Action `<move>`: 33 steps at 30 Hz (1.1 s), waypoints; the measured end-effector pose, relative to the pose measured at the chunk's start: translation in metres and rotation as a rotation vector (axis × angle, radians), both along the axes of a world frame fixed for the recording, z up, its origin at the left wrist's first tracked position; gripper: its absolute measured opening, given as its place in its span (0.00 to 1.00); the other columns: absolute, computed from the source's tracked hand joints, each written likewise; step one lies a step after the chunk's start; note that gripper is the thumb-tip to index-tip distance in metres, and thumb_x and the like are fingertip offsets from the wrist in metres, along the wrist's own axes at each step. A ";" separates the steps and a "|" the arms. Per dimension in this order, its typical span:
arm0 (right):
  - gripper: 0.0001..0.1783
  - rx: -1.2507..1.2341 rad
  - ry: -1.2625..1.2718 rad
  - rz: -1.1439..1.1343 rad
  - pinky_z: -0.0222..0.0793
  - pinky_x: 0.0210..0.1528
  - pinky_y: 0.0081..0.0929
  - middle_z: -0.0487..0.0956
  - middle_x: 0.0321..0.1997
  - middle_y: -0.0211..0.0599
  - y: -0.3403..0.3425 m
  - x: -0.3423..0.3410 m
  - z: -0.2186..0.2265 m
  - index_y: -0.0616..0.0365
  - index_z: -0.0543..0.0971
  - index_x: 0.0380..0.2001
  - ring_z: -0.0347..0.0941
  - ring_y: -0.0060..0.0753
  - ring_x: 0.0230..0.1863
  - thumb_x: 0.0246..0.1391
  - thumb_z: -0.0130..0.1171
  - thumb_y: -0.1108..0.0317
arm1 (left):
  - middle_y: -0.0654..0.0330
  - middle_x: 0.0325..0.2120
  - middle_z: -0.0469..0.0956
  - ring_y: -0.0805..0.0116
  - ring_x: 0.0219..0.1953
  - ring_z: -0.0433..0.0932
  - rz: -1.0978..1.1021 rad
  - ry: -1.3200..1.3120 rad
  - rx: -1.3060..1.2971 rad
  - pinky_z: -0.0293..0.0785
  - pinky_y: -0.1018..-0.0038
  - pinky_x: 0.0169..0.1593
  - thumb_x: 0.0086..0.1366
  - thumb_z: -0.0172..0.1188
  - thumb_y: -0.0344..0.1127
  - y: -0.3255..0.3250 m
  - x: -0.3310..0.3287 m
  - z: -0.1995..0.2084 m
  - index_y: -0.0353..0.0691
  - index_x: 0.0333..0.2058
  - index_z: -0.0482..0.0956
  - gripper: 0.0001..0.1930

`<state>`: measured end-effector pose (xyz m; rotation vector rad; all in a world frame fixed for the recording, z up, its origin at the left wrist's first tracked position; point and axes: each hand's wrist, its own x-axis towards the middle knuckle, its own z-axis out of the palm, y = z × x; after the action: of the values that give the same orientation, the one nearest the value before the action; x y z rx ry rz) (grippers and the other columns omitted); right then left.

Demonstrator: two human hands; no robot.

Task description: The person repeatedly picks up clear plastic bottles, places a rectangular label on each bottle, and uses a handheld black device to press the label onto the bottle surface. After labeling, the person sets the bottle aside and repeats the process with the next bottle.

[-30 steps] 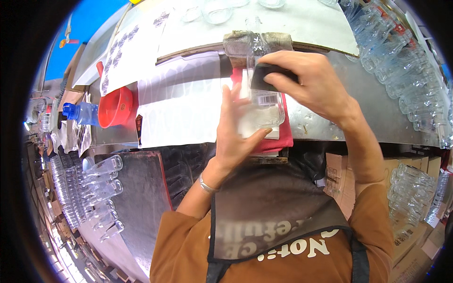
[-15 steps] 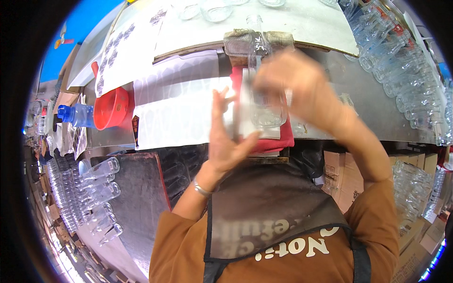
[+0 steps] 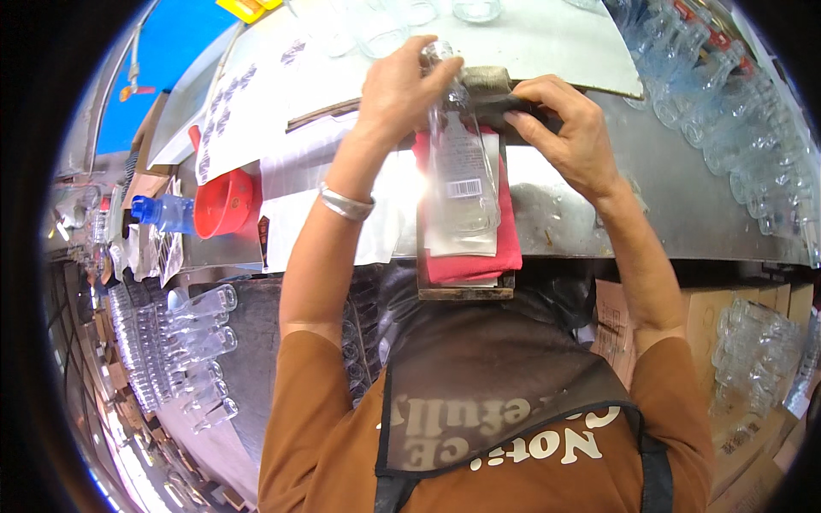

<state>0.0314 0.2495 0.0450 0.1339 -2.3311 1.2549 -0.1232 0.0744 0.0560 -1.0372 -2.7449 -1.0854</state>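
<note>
A clear glass bottle (image 3: pixel 466 167) with a printed back and a barcode lies on its back, its neck pointing away from me. Under it are white paper (image 3: pixel 453 246) and a red cloth (image 3: pixel 510 244) on a wooden support (image 3: pixel 466 293). My left hand (image 3: pixel 402 90) is closed around the bottle's neck. Beside the bottle's shoulder, my right hand (image 3: pixel 569 128) pinches a dark, flat piece (image 3: pixel 496 109) whose kind I cannot make out; its left end reaches the bottle. A wrapped beige pad (image 3: pixel 486 79) shows just beyond that piece.
To the left stand a red plastic container (image 3: pixel 227 205) and a blue-capped bottle (image 3: pixel 171 212). Printed sheets (image 3: pixel 248 111) cover the bench. Many clear bottles line the right side (image 3: pixel 727 128), with more bottles (image 3: pixel 201 321) at lower left. Cardboard boxes (image 3: pixel 620 321) stand at lower right.
My left hand has moved up from beside the bottle's base and closed on its neck. My right hand has moved right, off the bottle's middle, and the dark piece now shows in it.
</note>
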 end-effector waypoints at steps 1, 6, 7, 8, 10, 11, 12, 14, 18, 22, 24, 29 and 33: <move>0.12 0.042 0.078 0.059 0.75 0.41 0.30 0.82 0.37 0.39 -0.004 0.006 -0.005 0.61 0.82 0.36 0.79 0.40 0.35 0.44 0.66 0.77 | 0.48 0.40 0.85 0.63 0.37 0.83 0.014 -0.033 -0.036 0.79 0.71 0.44 0.66 0.62 0.52 0.004 -0.002 -0.001 0.33 0.57 0.76 0.30; 0.15 -0.027 -0.032 0.558 0.76 0.36 0.32 0.84 0.33 0.41 -0.055 0.116 -0.004 0.61 0.83 0.35 0.80 0.40 0.32 0.38 0.68 0.77 | 0.50 0.42 0.85 0.65 0.44 0.83 0.151 -0.143 0.366 0.80 0.69 0.48 0.66 0.65 0.45 -0.021 0.046 0.013 0.30 0.61 0.70 0.31; 0.14 -0.060 -0.095 0.544 0.76 0.37 0.34 0.83 0.34 0.43 -0.054 0.125 0.006 0.61 0.83 0.35 0.80 0.42 0.34 0.40 0.71 0.77 | 0.52 0.42 0.84 0.68 0.43 0.83 0.083 -0.232 0.521 0.78 0.72 0.48 0.68 0.63 0.41 -0.033 0.056 0.015 0.28 0.61 0.68 0.29; 0.14 -0.094 -0.152 0.485 0.75 0.35 0.30 0.83 0.34 0.43 -0.051 0.127 0.008 0.62 0.83 0.35 0.80 0.39 0.32 0.40 0.70 0.78 | 0.53 0.42 0.83 0.68 0.43 0.82 -0.120 -0.398 0.689 0.76 0.76 0.49 0.70 0.61 0.38 -0.056 0.076 0.030 0.27 0.62 0.67 0.27; 0.10 -0.396 -0.129 0.305 0.71 0.42 0.25 0.82 0.36 0.42 -0.043 0.122 -0.012 0.66 0.81 0.37 0.77 0.32 0.37 0.49 0.65 0.79 | 0.55 0.39 0.82 0.68 0.44 0.82 -0.024 -0.477 0.913 0.74 0.74 0.52 0.72 0.58 0.35 -0.092 0.110 0.038 0.26 0.61 0.67 0.24; 0.09 -0.349 -0.052 0.196 0.69 0.48 0.26 0.80 0.40 0.41 -0.044 0.112 -0.016 0.66 0.80 0.39 0.74 0.31 0.43 0.53 0.63 0.78 | 0.55 0.39 0.82 0.68 0.44 0.82 0.085 -0.473 1.047 0.74 0.73 0.54 0.73 0.57 0.35 -0.118 0.124 0.038 0.26 0.60 0.67 0.23; 0.10 -0.447 -0.044 0.158 0.67 0.53 0.26 0.79 0.42 0.41 -0.043 0.103 -0.017 0.67 0.79 0.40 0.73 0.31 0.46 0.53 0.63 0.77 | 0.56 0.39 0.82 0.68 0.44 0.82 0.190 -0.402 1.073 0.74 0.73 0.54 0.74 0.56 0.35 -0.144 0.134 0.039 0.26 0.60 0.68 0.22; 0.10 -0.533 0.039 0.222 0.65 0.55 0.25 0.77 0.44 0.39 -0.052 0.077 -0.021 0.67 0.78 0.42 0.72 0.29 0.47 0.56 0.61 0.78 | 0.57 0.39 0.82 0.68 0.44 0.82 0.430 -0.223 1.088 0.73 0.73 0.55 0.74 0.55 0.35 -0.207 0.152 0.037 0.27 0.59 0.69 0.20; 0.09 -0.480 0.024 0.329 0.64 0.55 0.24 0.76 0.45 0.36 -0.082 0.038 -0.009 0.67 0.77 0.43 0.70 0.27 0.47 0.59 0.58 0.77 | 0.57 0.39 0.82 0.67 0.42 0.83 0.891 0.153 0.871 0.75 0.72 0.54 0.75 0.54 0.36 -0.324 0.186 0.039 0.30 0.57 0.71 0.19; 0.09 -0.392 -0.073 0.356 0.65 0.53 0.21 0.76 0.45 0.33 -0.107 0.007 -0.002 0.67 0.77 0.43 0.70 0.22 0.46 0.60 0.58 0.75 | 0.56 0.33 0.84 0.73 0.35 0.81 1.425 0.536 0.354 0.74 0.75 0.39 0.71 0.60 0.38 -0.467 0.202 0.009 0.34 0.52 0.76 0.17; 0.09 -0.353 -0.094 0.357 0.65 0.52 0.19 0.78 0.43 0.31 -0.120 -0.005 0.002 0.66 0.78 0.43 0.71 0.20 0.44 0.61 0.57 0.75 | 0.53 0.33 0.84 0.64 0.36 0.83 1.595 0.632 0.159 0.76 0.68 0.40 0.69 0.62 0.42 -0.541 0.204 -0.009 0.35 0.51 0.77 0.18; 0.09 -0.340 -0.154 0.311 0.67 0.50 0.17 0.79 0.41 0.28 -0.129 -0.019 -0.003 0.65 0.79 0.44 0.72 0.17 0.42 0.64 0.56 0.72 | 0.48 0.35 0.84 0.54 0.38 0.84 1.745 0.586 0.044 0.77 0.62 0.45 0.65 0.63 0.46 -0.695 0.179 -0.045 0.34 0.49 0.78 0.22; 0.09 -0.380 -0.207 0.274 0.67 0.50 0.16 0.80 0.41 0.28 -0.127 -0.023 -0.011 0.65 0.79 0.45 0.72 0.17 0.43 0.65 0.55 0.72 | 0.48 0.34 0.84 0.53 0.39 0.84 1.727 0.608 0.117 0.77 0.61 0.46 0.63 0.63 0.47 -0.744 0.154 -0.063 0.35 0.48 0.78 0.23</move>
<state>0.0089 0.1223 0.0339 0.2088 -2.2446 1.9052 0.0312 -0.6699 -0.0068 0.8739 -1.8340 -0.3926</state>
